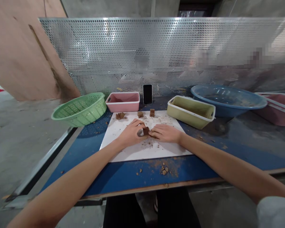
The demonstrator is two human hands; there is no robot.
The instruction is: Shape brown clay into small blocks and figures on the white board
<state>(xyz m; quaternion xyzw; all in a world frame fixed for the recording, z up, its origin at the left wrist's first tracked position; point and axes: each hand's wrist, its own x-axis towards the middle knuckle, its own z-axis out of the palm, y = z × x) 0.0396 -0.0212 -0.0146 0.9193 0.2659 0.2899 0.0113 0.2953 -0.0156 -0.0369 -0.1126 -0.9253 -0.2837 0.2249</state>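
Between my two hands is a small dark brown clay-like piece (146, 130), low over a white board (130, 153). My left hand (133, 133) curls round it from the left, thumb and fingers on its sides. From the right, the closed fingers of my right hand (165, 133) touch its edge; the fingertips partly hide it. Behind my hands, two small brown shaped pieces stand on the board, one in the middle (140, 114) and one a little to the right (152, 112). A crumbly brown lump (120, 116) lies at the board's back left. Brown crumbs are scattered around.
Along the back are a green basket (83, 110), a pink bin (123, 106), an upright phone (147, 94), a yellow-green bin (190, 114), a blue basin (228, 104) and another pink bin (280, 110). A perforated metal screen (123, 41) stands behind. Crumbs (164, 170) lie near the blue table's front edge.
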